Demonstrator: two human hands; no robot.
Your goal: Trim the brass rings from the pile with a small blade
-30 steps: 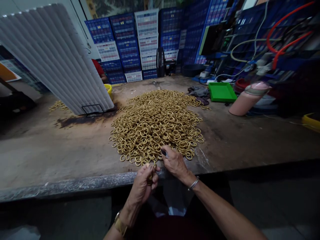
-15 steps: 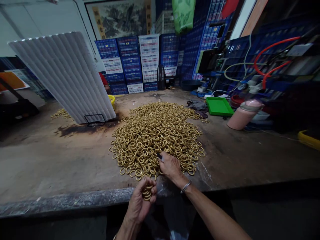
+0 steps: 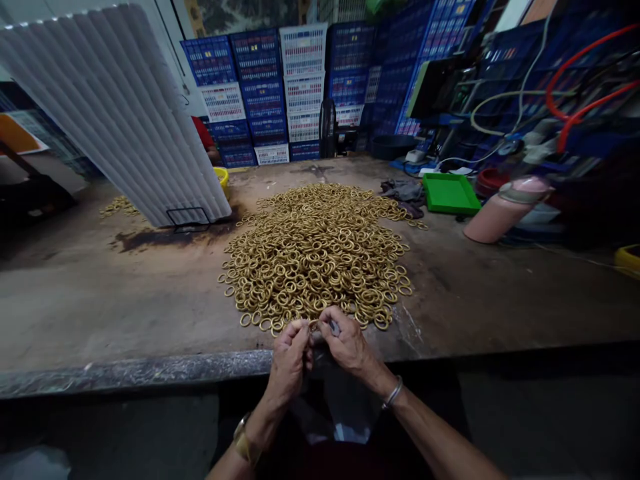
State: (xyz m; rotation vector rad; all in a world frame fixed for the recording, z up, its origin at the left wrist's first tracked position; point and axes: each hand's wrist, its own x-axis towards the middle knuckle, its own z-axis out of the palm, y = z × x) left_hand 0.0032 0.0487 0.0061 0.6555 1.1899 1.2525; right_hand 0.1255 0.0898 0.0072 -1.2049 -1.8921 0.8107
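Gold-coloured rings (image 3: 315, 253) lie heaped in one main pile on the table (image 3: 125, 320), too many to count, and the grip sits just at the pile's near edge. One single ring (image 3: 313, 324) shows there between the fingertips of two hands. The left hand (image 3: 290, 357) pinches it with thumb and fingers; whether more rings sit inside its curled palm, I cannot tell. The right hand (image 3: 346, 339) brings its fingertips up to that ring and grasps one small grey object (image 3: 335, 327) — its exact kind is unclear. One bracelet (image 3: 393, 392) circles the right wrist, one watch (image 3: 245, 440) the left.

To the left of the pile stands one white ridged panel (image 3: 115, 120), with one smaller heap (image 3: 119, 206) of rings partly behind it and one yellow container (image 3: 222, 177) at its far edge. To the right of the pile are one green tray (image 3: 451, 193), one pink bottle (image 3: 505, 213) and a dark cloth (image 3: 404, 191). Beyond the pile — at least four stacks of blue and white crates (image 3: 303, 87).
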